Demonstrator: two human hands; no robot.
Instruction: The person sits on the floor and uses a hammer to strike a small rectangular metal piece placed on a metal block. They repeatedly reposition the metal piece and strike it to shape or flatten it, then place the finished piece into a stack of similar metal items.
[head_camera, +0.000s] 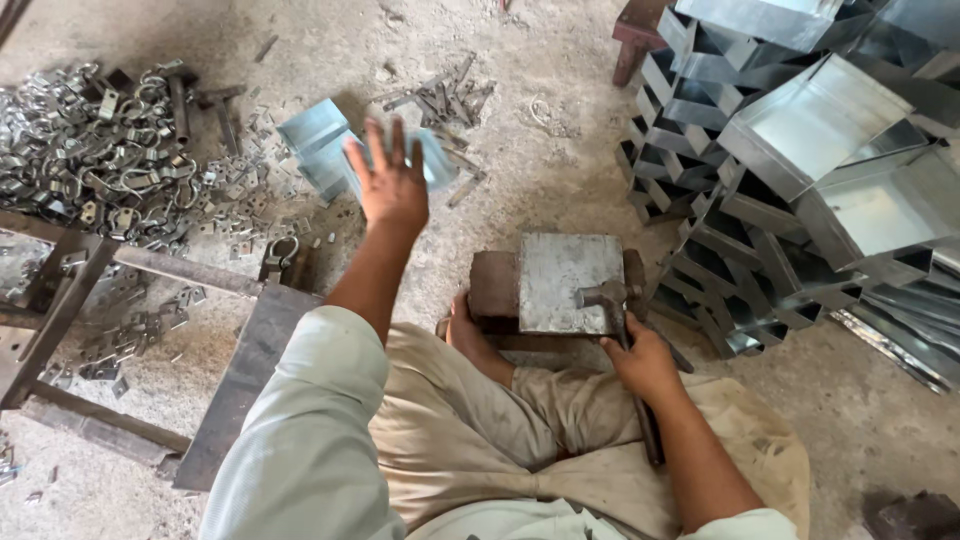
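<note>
My left hand (392, 185) is stretched out ahead with its fingers spread and nothing gripped. Just beyond the fingertips lie a few folded pale-blue sheet-metal pieces (320, 145); one of them looks blurred right at the fingers. My right hand (645, 360) is closed on the handle of a hammer (604, 297). The hammer's head rests on the near right corner of a square steel block (562, 275) that sits on the floor in front of my folded legs.
Stacked galvanized sheet-metal trays (810, 150) fill the right side. A heap of small metal clamps (100, 150) lies at the left, beside a dark steel frame (90, 280). Loose metal strips (450, 100) lie further ahead on the dusty concrete floor.
</note>
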